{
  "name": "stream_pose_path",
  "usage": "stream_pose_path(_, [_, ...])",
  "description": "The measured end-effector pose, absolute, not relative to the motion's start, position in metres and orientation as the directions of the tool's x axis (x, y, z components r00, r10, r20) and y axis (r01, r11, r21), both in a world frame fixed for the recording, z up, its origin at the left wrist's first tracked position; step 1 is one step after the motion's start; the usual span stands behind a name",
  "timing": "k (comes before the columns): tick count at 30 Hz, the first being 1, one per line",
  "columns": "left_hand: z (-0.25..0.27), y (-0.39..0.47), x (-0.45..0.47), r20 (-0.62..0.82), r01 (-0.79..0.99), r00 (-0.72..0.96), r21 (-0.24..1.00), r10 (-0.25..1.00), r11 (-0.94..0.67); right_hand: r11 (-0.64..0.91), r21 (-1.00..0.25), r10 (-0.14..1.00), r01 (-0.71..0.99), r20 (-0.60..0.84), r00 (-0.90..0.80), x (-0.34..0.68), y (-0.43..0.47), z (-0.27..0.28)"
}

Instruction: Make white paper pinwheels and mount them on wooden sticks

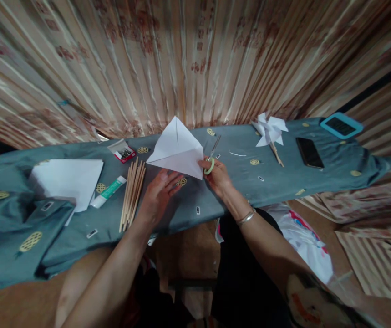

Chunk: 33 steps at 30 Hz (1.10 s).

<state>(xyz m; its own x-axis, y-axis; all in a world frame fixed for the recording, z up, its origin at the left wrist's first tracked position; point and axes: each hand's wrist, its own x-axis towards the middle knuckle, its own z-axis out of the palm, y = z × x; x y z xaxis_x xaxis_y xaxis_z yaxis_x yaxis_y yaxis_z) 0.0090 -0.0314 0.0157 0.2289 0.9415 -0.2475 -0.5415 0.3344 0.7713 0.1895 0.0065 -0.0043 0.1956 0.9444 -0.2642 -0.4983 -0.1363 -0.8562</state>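
Note:
A white sheet of paper [178, 146], creased with a slit line near its top corner, is held tilted above the cloth-covered table. My right hand [217, 175] is closed around the pale green handles of a pair of scissors [210, 165], blades pointing up and away. Its thumb also pinches the paper's right corner. Below the paper's lower left edge is my left hand [159, 191], fingers apart; whether its fingertips touch the sheet I cannot tell. Just left of it lies a bundle of thin wooden sticks [132, 193].
On the patterned cloth [181, 214] are a glue tube [109, 192], a small red-and-white box of pins [123, 151] and white paper sheets [68, 177] at left. Rightward lie a paper pinwheel [271, 129] on a stick, a phone [309, 152] and a blue-framed device [341, 125]. Curtains [181, 59] hang behind.

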Motion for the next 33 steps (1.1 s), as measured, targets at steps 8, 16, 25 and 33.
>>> stream_pose_path(8, [0.015, -0.022, 0.029, -0.326, -0.64, -0.067, 0.739, 0.943, 0.209, -0.14, -0.899, 0.964, -0.416, -0.219, 0.151, 0.167, -0.006, -0.005])
stream_pose_path(16, [0.022, -0.012, 0.016, -0.35, -0.672, -0.256, 0.735, 0.901, 0.094, -0.175, -0.976, 0.985, -0.132, -0.173, -0.026, 0.179, -0.03, 0.004])
stream_pose_path(25, [0.029, -0.004, 0.003, -0.328, -0.699, -0.314, 0.715, 0.891, 0.017, -0.346, -0.927, 0.748, 0.149, -0.368, -0.553, 0.19, -0.06, 0.012])
stream_pose_path(33, [0.028, -0.007, 0.009, -0.308, -0.681, -0.295, 0.732, 0.904, 0.027, -0.35, -0.923, 0.747, 0.162, -0.379, -0.546, 0.185, -0.058, 0.012])
